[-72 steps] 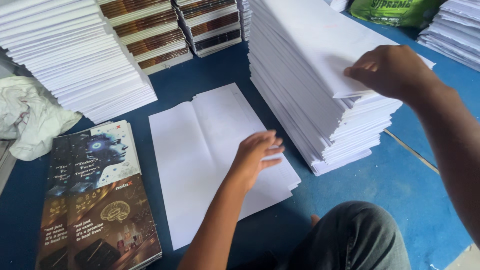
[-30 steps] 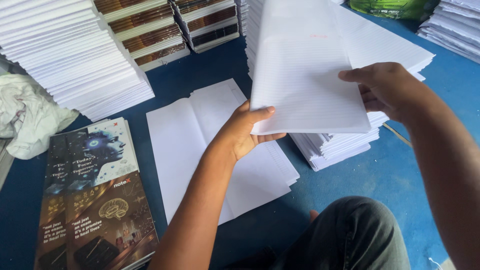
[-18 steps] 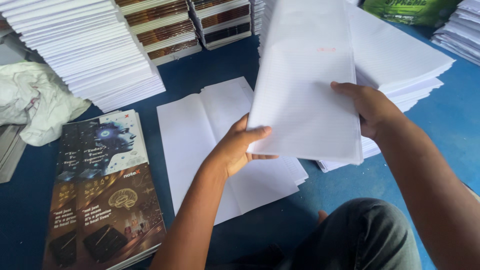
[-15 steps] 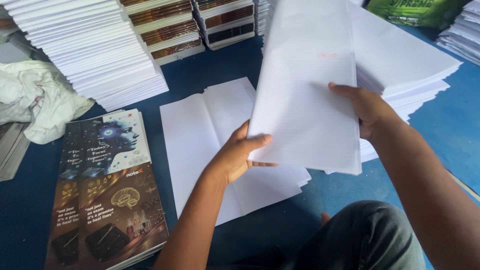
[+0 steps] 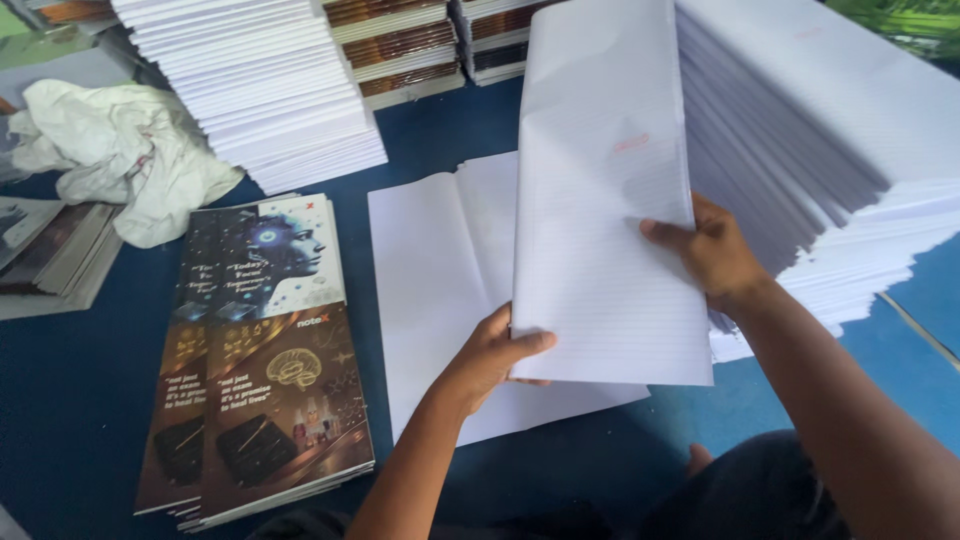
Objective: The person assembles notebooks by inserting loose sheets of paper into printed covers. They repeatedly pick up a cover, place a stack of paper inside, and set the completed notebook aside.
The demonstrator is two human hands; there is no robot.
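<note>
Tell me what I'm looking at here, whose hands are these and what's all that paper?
The picture comes from a camera worn on a person's head, looking down at their own two hands. The left hand and right hand lift a folded bundle of white lined paper sheets. Under it, on the dark blue surface, lies an open spread of white sheets. To the right stands a tall stack of white paper, and another stack sits farther back. On the left lies a pile of dark printed notebook covers, beside a crumpled white cloth.
</note>
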